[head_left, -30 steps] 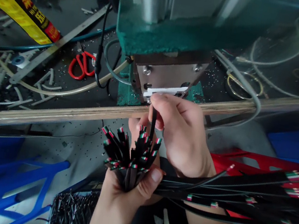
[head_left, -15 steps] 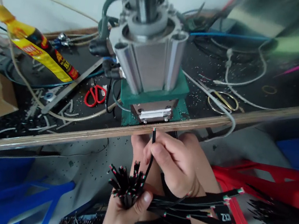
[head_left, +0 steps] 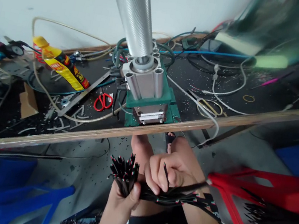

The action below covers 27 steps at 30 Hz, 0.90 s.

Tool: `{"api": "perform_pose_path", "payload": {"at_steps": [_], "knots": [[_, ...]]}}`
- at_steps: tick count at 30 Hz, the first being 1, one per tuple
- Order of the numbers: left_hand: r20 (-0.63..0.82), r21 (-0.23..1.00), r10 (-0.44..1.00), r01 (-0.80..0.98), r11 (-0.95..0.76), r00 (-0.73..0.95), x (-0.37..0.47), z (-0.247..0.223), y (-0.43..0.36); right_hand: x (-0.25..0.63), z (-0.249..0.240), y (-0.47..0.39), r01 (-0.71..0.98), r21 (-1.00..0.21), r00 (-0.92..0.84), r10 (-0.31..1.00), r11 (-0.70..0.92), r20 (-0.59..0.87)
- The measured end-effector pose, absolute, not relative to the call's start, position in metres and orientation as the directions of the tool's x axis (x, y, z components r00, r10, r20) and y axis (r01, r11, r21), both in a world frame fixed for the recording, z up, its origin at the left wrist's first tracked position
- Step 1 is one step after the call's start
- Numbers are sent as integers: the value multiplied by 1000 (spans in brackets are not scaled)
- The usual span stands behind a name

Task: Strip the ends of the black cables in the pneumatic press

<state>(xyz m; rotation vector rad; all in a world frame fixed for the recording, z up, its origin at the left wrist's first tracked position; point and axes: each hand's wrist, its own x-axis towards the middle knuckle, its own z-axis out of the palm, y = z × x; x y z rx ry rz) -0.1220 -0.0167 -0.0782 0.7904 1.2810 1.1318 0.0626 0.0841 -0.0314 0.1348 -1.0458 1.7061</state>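
My left hand (head_left: 122, 203) is closed around a bundle of black cables (head_left: 125, 170). Their cut ends point up and away from me, showing small red, green and white wire cores. Just to the right, my right hand (head_left: 165, 170) pinches a single black cable (head_left: 166, 173), its tip sticking up between thumb and fingers. More loose black cables (head_left: 181, 197) lie across my lap under the right hand. Beyond both hands, at the bench edge, stands a pneumatic press (head_left: 151, 78) with a knurled metal cylinder on top and a green base.
The wooden bench edge (head_left: 106, 132) runs between my hands and the press. On the bench are red-handled scissors (head_left: 103, 102), a yellow bottle (head_left: 65, 67), gold-handled scissors (head_left: 210, 107) and hoses. A blue stool (head_left: 46, 194) stands left, a red stool (head_left: 234, 195) right with black cables.
My right hand has moved down and slightly right, from holding a cable upright near the bench edge to the cables on my lap. The view has tilted up, showing more of the press.
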Motion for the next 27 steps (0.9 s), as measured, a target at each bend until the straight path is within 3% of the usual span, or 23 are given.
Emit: {"api": "perform_pose_path", "payload": {"at_steps": [5,7,9,12,14,15,22,27], "knots": [[-344,921,938,-205,332,-26,-119,-57,-7,33,-51,89,-952,-306,-241,625,-4,743],[-375,910,927,-195,365,-12,-118,-48,-3,29,-56,88,-962,-275,-213,623,3,753],[-388,905,922,-195,379,-8,-116,-42,-2,32,-59,85,-918,-396,-281,712,-5,643],[-410,896,910,-215,389,-62,-112,-39,-4,45,-56,79,-641,-751,-471,853,-156,224],[-434,886,894,-236,400,-113,-110,-39,-5,53,-51,76,-438,-863,-521,853,-252,15],[-441,882,888,-246,402,-129,-109,-40,-6,55,-49,75,-389,-885,-530,848,-256,-13],[-468,873,871,-231,430,-150,-117,-49,-15,54,-36,74,-330,-937,-515,854,-114,77],[-488,866,865,-192,462,-117,-128,-50,-18,52,-44,76,-353,-935,-524,823,24,219]]}}
